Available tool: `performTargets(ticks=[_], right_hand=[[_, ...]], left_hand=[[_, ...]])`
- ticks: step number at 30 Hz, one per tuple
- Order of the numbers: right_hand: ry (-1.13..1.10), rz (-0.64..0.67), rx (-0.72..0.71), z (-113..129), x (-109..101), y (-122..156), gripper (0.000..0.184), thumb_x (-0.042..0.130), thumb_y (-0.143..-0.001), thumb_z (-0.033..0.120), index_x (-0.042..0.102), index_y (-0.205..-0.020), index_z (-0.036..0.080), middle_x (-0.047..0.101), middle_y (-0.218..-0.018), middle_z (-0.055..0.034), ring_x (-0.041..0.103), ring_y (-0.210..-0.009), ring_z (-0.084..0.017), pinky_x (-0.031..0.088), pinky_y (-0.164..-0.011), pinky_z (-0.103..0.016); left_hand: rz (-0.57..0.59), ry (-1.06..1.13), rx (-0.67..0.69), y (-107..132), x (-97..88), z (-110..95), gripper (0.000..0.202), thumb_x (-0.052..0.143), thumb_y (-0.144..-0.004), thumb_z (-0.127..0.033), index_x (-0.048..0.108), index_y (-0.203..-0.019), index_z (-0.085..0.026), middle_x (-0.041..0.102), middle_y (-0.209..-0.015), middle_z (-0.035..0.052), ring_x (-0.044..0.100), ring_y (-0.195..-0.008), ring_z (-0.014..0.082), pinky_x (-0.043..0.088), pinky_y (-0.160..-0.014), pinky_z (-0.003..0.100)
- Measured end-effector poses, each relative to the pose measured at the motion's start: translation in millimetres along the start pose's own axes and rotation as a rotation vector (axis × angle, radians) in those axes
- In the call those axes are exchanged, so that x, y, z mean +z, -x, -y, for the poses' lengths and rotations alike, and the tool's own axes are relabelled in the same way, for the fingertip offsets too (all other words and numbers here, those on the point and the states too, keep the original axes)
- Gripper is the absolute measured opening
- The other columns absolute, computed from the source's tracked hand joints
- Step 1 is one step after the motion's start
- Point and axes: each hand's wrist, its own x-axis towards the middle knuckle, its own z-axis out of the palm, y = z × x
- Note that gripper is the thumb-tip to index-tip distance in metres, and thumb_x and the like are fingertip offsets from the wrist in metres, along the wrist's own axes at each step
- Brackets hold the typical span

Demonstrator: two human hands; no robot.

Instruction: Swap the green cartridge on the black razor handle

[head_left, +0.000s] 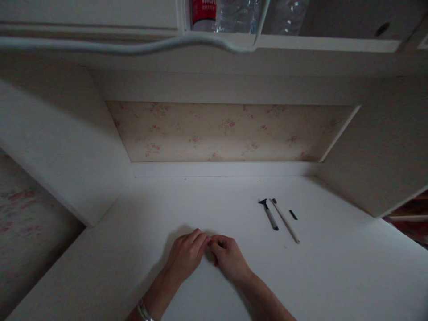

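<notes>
My left hand and my right hand meet fingertip to fingertip above the white desk. Both are closed in a pinch. Whatever lies between the fingers is too small or too hidden to make out. To the right of my right hand lies a razor with a grey and black handle. Beside it rests a thin, pale stick with a dark tip, and farther right a short black strip.
Side panels enclose the desk left and right. Floral wallpaper shows behind it. Overhead, a shelf holds clear plastic bottles and one with a red label. A white cable runs along the shelf's front.
</notes>
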Motion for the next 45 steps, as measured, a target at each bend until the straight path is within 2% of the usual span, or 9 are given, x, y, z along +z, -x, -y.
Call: performTargets(ticks=[7, 13, 16, 25, 32, 39, 45], right_hand=[[-0.220, -0.025, 0.074, -7.9, 3.5, -4.9, 0.023, 0.055, -0.076, 0.038, 0.059, -0.071, 0.015, 0.047, -0.048, 0.0046, 0.041, -0.042, -0.010, 0.035, -0.040, -0.022], [-0.279, 0.057, -0.006, -8.5, 3.6, -4.3, 0.039, 0.059, -0.077, 0.054, 0.057, -0.082, 0.015, 0.050, -0.051, 0.0041, 0.044, -0.043, -0.009, 0.038, -0.041, -0.021], [-0.265, 0.057, -0.006, -8.0, 3.1, -4.3, 0.044, 0.060, -0.076, 0.057, 0.057, -0.084, 0.014, 0.051, -0.051, 0.0037, 0.046, -0.043, -0.009, 0.039, -0.042, -0.021], [-0.232, 0.037, -0.002, -5.3, 3.6, -3.6, 0.044, 0.060, -0.076, 0.058, 0.057, -0.081, 0.014, 0.050, -0.053, 0.0045, 0.044, -0.043, -0.008, 0.038, -0.041, -0.021], [-0.299, 0.044, 0.010, -8.1, 3.9, -5.7, 0.042, 0.063, -0.073, 0.056, 0.058, -0.080, 0.014, 0.050, -0.051, 0.0044, 0.044, -0.041, -0.008, 0.038, -0.040, -0.021], [-0.293, 0.057, 0.049, 2.5, 1.8, -2.8, 0.032, 0.064, -0.072, 0.045, 0.061, -0.071, 0.013, 0.051, -0.054, 0.0018, 0.046, -0.044, -0.009, 0.040, -0.040, -0.021], [-0.132, 0.049, 0.006, -4.3, 1.7, -2.1, 0.033, 0.053, -0.081, 0.046, 0.060, -0.073, 0.014, 0.048, -0.050, 0.0044, 0.042, -0.040, -0.008, 0.038, -0.037, -0.020]], left_hand=[[-0.024, 0.008, -0.017, 0.8, 1.5, 1.3, 0.022, 0.040, -0.093, -0.022, 0.060, -0.084, -0.020, 0.062, -0.075, 0.0023, 0.060, -0.065, 0.0137, 0.048, -0.060, 0.024], [-0.030, 0.095, -0.116, -0.8, 1.4, 1.1, 0.024, 0.037, -0.094, -0.022, 0.057, -0.080, -0.019, 0.059, -0.073, 0.0019, 0.058, -0.063, 0.0124, 0.046, -0.060, 0.023], [-0.014, 0.176, -0.167, -1.5, 1.9, 0.3, 0.024, 0.037, -0.094, -0.022, 0.057, -0.080, -0.020, 0.059, -0.075, 0.0017, 0.059, -0.067, 0.0127, 0.046, -0.063, 0.023], [-0.003, 0.301, -0.191, -1.6, 4.9, 0.0, 0.025, 0.036, -0.094, -0.021, 0.055, -0.077, -0.020, 0.058, -0.075, 0.0016, 0.056, -0.068, 0.0132, 0.045, -0.065, 0.025], [0.007, 0.311, -0.213, -1.8, 5.4, 0.3, 0.026, 0.036, -0.094, -0.024, 0.055, -0.077, -0.019, 0.058, -0.075, 0.0020, 0.056, -0.070, 0.0135, 0.045, -0.067, 0.025], [0.033, 0.234, -0.171, 0.3, 4.1, 1.3, 0.026, 0.035, -0.094, -0.024, 0.057, -0.081, -0.019, 0.059, -0.076, 0.0020, 0.058, -0.069, 0.0136, 0.046, -0.067, 0.024], [0.068, 0.130, -0.106, 1.0, 3.4, 4.4, 0.024, 0.037, -0.094, -0.023, 0.059, -0.085, -0.020, 0.061, -0.078, 0.0020, 0.060, -0.070, 0.0138, 0.047, -0.067, 0.025]])
